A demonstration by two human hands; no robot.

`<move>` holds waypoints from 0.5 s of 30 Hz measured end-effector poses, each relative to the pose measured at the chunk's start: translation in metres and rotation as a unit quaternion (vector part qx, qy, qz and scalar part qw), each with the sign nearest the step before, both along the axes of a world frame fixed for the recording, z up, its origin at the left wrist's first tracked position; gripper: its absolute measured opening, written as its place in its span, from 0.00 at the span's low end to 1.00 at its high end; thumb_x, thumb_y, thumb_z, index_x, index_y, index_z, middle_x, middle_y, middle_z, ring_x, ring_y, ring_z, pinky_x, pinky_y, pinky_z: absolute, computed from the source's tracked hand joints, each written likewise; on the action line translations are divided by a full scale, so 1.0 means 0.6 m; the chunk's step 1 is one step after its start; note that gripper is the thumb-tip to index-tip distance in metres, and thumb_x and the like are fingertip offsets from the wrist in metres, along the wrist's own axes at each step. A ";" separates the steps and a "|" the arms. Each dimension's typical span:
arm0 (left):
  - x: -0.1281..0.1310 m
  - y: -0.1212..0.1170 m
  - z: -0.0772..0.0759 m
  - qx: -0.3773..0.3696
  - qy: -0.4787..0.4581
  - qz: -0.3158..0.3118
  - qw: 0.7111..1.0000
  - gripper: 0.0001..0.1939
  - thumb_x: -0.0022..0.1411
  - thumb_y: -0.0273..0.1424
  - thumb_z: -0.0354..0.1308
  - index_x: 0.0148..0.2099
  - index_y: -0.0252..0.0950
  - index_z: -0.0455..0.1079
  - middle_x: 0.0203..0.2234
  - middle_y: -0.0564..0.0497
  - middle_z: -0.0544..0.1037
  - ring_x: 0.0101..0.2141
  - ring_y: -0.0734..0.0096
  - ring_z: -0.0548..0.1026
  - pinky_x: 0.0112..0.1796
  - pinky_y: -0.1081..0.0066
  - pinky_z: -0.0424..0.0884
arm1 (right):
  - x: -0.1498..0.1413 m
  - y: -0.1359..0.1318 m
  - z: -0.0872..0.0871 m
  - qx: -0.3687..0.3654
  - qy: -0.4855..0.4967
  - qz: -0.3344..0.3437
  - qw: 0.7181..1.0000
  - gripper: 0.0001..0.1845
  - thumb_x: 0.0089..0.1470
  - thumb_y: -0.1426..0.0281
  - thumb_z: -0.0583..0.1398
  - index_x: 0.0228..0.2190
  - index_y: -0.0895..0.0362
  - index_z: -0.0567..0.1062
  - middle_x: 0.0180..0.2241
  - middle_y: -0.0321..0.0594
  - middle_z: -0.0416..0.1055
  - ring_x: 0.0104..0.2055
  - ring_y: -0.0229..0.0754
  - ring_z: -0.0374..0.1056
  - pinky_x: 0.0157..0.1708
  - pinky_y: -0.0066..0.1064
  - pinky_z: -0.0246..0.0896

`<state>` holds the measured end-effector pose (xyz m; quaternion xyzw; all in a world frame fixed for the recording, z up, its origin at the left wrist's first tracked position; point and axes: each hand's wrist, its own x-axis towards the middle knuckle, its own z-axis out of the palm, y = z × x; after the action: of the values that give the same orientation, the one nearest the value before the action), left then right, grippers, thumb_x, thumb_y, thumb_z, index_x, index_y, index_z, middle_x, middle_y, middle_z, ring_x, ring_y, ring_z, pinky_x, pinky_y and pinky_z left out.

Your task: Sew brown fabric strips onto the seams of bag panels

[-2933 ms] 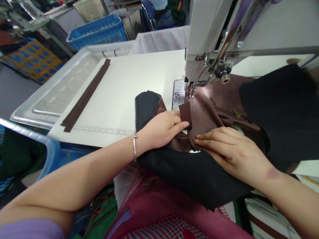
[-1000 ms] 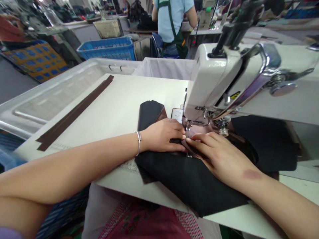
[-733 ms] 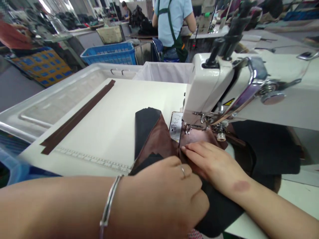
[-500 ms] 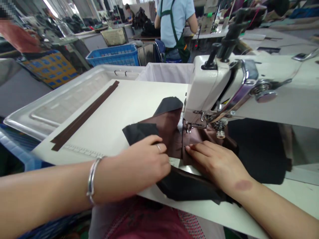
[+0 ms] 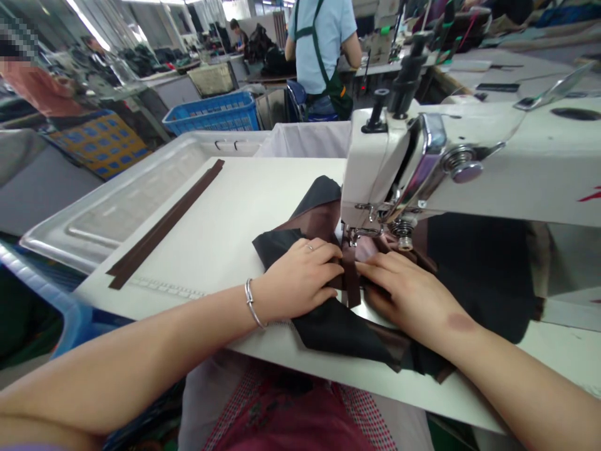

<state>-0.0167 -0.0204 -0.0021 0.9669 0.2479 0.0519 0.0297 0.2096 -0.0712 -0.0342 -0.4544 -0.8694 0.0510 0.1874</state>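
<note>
A brown and black fabric piece (image 5: 323,219) lies under the presser foot (image 5: 353,235) of a white sewing machine (image 5: 469,169). My left hand (image 5: 300,275) rests flat on the fabric left of the needle, fingers stretched towards a narrow brown strap (image 5: 350,282). My right hand (image 5: 413,297) lies flat on the fabric right of that strap, fingertips almost meeting the left ones. Black lining (image 5: 479,269) spreads under the machine arm and over the table's near edge.
Two long brown strips (image 5: 164,222) lie on the white table (image 5: 235,207) at the left, above a printed ruler (image 5: 164,288). A metal tray (image 5: 117,200) adjoins the table. A blue crate (image 5: 213,113) and a person in a green apron (image 5: 323,50) are behind.
My left hand lifted, pulled the fabric's left end round, then came back flat beside the strap. The fabric has turned under the foot. My right hand stayed pressing near the needle.
</note>
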 end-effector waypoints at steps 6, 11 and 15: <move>0.024 0.011 -0.002 0.016 -0.006 0.033 0.999 0.22 0.59 0.48 0.58 0.45 0.35 0.74 0.44 0.43 0.74 0.47 0.55 0.70 0.52 0.53 0.57 | 0.000 0.017 -0.008 0.005 0.063 -0.028 0.998 0.10 0.62 0.68 0.54 0.41 0.54 0.75 0.39 0.43 0.74 0.43 0.46 0.68 0.44 0.41 0.66; 0.042 0.024 -0.006 0.011 -0.036 0.056 0.998 0.13 0.61 0.27 0.53 0.43 0.40 0.76 0.39 0.47 0.76 0.46 0.61 0.71 0.54 0.55 0.56 | 0.001 0.022 -0.009 0.011 0.080 -0.067 0.994 0.11 0.63 0.68 0.53 0.41 0.56 0.74 0.40 0.44 0.75 0.45 0.48 0.70 0.46 0.42 0.65; 0.034 0.041 -0.008 -0.059 -0.089 0.068 0.992 0.13 0.61 0.27 0.53 0.45 0.41 0.76 0.37 0.51 0.76 0.45 0.65 0.72 0.53 0.58 0.58 | -0.001 0.026 -0.011 0.014 0.061 -0.086 0.994 0.12 0.63 0.67 0.52 0.41 0.55 0.74 0.43 0.44 0.75 0.45 0.48 0.71 0.44 0.40 0.65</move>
<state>0.0034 0.0040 -0.0070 0.9360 0.3118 0.1255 0.1050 0.2092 -0.0556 -0.0411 -0.5206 -0.8148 0.0503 0.2500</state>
